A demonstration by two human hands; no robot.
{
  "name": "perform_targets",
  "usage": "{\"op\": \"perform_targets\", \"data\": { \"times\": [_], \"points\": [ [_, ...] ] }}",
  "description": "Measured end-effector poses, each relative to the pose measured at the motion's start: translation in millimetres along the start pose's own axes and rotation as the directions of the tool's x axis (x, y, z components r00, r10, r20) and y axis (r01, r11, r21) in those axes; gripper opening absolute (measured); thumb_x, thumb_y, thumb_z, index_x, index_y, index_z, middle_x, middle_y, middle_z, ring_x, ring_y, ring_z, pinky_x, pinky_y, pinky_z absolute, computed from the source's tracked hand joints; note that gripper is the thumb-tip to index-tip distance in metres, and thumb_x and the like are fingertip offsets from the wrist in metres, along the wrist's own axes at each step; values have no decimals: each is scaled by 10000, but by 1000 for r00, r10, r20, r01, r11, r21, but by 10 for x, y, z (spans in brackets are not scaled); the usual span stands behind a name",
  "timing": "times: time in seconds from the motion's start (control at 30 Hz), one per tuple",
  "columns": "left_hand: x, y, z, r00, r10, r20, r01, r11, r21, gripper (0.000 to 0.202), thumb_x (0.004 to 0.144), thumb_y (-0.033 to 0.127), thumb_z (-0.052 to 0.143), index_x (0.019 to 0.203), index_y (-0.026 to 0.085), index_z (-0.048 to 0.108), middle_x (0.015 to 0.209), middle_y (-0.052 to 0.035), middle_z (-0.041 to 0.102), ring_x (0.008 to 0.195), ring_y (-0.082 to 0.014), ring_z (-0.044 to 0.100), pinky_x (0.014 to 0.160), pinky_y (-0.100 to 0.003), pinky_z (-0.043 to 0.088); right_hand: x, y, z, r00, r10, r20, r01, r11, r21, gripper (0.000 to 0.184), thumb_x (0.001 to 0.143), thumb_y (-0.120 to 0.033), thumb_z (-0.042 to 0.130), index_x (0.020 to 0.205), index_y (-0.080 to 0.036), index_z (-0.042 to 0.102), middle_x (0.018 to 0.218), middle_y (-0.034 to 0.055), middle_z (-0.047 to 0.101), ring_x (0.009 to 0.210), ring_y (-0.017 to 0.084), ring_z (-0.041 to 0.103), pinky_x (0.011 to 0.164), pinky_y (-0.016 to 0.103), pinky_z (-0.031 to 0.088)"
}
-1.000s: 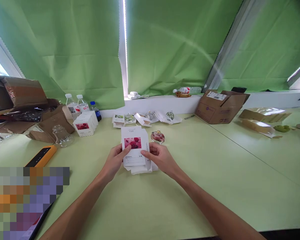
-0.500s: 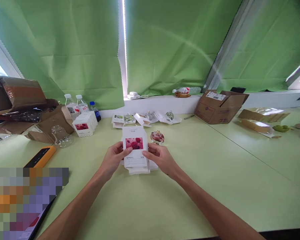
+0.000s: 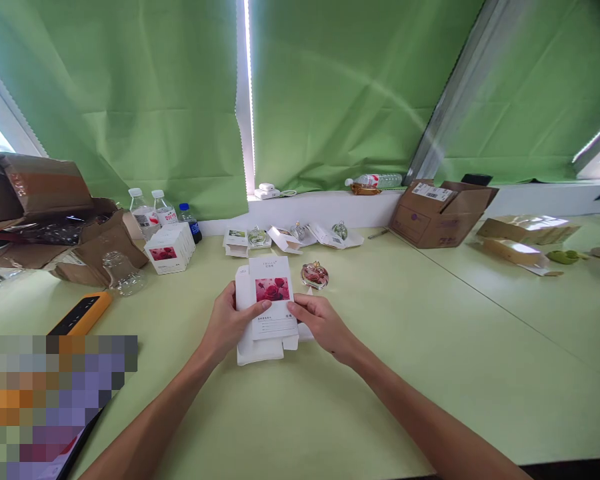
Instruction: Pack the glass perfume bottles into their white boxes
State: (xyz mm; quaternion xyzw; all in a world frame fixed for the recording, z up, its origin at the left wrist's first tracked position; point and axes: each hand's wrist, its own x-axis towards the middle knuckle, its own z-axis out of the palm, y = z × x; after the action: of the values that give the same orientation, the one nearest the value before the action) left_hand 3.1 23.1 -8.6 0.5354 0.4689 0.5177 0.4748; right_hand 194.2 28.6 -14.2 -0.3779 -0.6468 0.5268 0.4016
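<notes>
Between my two hands is a partly flattened white carton (image 3: pixel 274 320) with a red rose picture and printed text on its front; its side panel and flaps show at the left and bottom. My left hand (image 3: pixel 230 320) is closed on the left side, thumb across the front. The right side is pinched by my right hand (image 3: pixel 323 323), its thumb and fingers at the edge. Just beyond my right hand lies a round glass ornament (image 3: pixel 315 275) with red petals inside and a gold top. Something white, partly hidden, lies under my right hand.
Stacked rose cartons (image 3: pixel 173 248) stand left, before bottles (image 3: pixel 165 210). Along the back lie opened cartons with glass ornaments (image 3: pixel 257 237). A cardboard box (image 3: pixel 437 213) is back right, crumpled cardboard (image 3: pixel 90 247) left. An orange-edged device (image 3: pixel 83 313) and clear jar (image 3: pixel 123 273) lie left.
The carton has come slightly nearer and turned, and its white side panel now shows at the left. My left fingers have shifted around that panel. The ornament has not moved.
</notes>
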Motion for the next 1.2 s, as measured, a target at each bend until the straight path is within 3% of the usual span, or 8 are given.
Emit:
{"op": "perform_targets", "data": {
  "times": [0.27, 0.4, 0.5, 0.67, 0.8, 1.0, 1.2],
  "points": [
    [-4, -6, 19, 1000, 19, 8, -19, 1000, 19, 456, 690, 417, 748, 1049, 164, 628, 1024, -92, 708, 902, -287, 660, 685, -339, 536, 22, 46, 46, 999, 31, -38, -29, 998, 48, 350, 823, -528, 562, 821, -185, 634, 742, 22, 643, 729, 191, 604, 654, 304, 492],
    [-32, -8, 5, 992, -64, 104, 83, 978, -194, 492, 786, 493, 631, 1150, 162, 608, 1136, -113, 676, 978, -300, 647, 774, -368, 524, 16, 3, 53, 1000, 23, -7, -22, 984, 176, 357, 842, -490, 567, 1045, -203, 628, 879, 35, 698, 824, 200, 648, 773, 340, 519],
    [-42, -17, -13, 980, -86, 178, 133, 954, -268, 514, 812, 485, 604, 1219, 170, 585, 1178, -120, 658, 1008, -300, 639, 796, -363, 514, 14, -10, 36, 1000, -12, -28, 16, 988, 152, 363, 835, -474, 584, 1063, -198, 645, 964, 53, 704, 882, 213, 653, 816, 356, 522],
    [-26, -19, -45, 974, -98, 206, 136, 975, -177, 460, 806, 453, 629, 1179, 183, 626, 1163, -108, 669, 1029, -302, 631, 771, -352, 520, 16, 18, -8, 994, -50, -95, 51, 999, 4, 384, 833, -462, 592, 1108, -199, 644, 1011, 72, 697, 841, 231, 663, 739, 374, 552],
    [-20, -8, -29, 979, -84, 184, 114, 981, -159, 437, 750, 447, 693, 1086, 167, 675, 1124, -101, 688, 1047, -314, 624, 777, -359, 528, 17, 34, -9, 992, -31, -123, 34, 999, 21, 411, 823, -449, 606, 1150, -201, 608, 1036, 79, 695, 878, 245, 670, 740, 377, 560],
    [-30, -12, -11, 984, -89, 156, 112, 983, -143, 430, 736, 455, 700, 1076, 192, 680, 1135, -90, 685, 1003, -311, 641, 767, -365, 521, 23, 29, 19, 996, -32, -87, 36, 998, 46, 441, 818, -457, 596, 1178, -202, 593, 1055, 80, 691, 917, 249, 659, 772, 379, 551],
    [-48, -13, -36, 969, -79, 235, 125, 975, -186, 459, 783, 435, 661, 1184, 218, 609, 1185, -94, 659, 1048, -296, 622, 833, -368, 492, -15, -62, 39, 996, -84, -17, 84, 996, -30, 419, 863, -502, 521, 1158, -219, 612, 1029, 57, 682, 810, 211, 632, 695, 325, 528]
  ]
}}
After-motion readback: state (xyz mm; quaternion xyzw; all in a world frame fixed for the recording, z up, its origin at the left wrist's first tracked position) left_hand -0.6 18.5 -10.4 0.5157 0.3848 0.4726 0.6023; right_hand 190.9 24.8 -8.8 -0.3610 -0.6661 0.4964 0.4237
